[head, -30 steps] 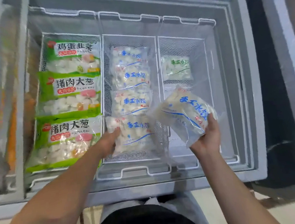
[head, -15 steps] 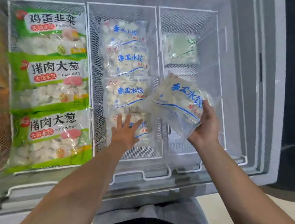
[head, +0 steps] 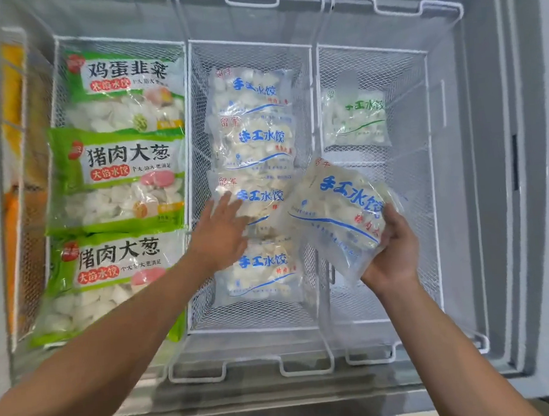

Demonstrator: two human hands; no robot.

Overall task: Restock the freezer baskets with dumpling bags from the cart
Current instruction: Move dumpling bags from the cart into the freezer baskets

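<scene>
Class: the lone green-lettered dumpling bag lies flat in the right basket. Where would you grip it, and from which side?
Probably by the near short edge of the green-lettered bag, reaching down from above. It lies flat on the mesh of the right basket, with bare basket floor on its near side; walls block side approaches.

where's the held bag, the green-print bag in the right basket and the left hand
held blue-print dumpling bag [head: 339,209]: head view, middle of its printed face
green-print dumpling bag [head: 355,119]: head view, centre of the bag
left hand [head: 224,233]: head view, back of the hand

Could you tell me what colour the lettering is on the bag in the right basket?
Green, on the clear dumpling bag, seen in the head view.
</scene>
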